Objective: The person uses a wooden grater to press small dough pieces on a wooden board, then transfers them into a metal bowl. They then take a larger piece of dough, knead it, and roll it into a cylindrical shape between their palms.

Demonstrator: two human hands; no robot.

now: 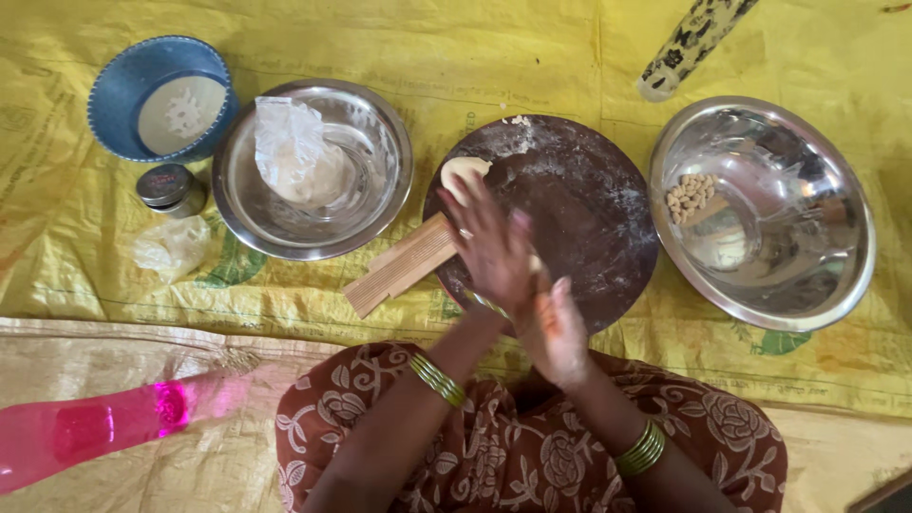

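Nearest, a patterned brown dress (532, 456) and two forearms with green bangles (439, 380); a pink bottle (85, 427) lies at the near left on the yellow mat (532, 57). The left hand (494, 249) and right hand (559, 328) are pressed palm to palm, blurred, over the near edge of the round dark board (579, 204); whether anything sits between the palms, I cannot tell. A ridged wooden block (399, 266) touches the board's left rim; a pale dough lump (463, 173) lies on the board just beyond the left fingers. Left, a steel bowl (375, 123) holds dough in a plastic bag (294, 157); right, a bigger steel bowl (817, 199) holds small dough pieces (691, 193). Farther left, a small jar (169, 188) and a blue bowl (123, 85).
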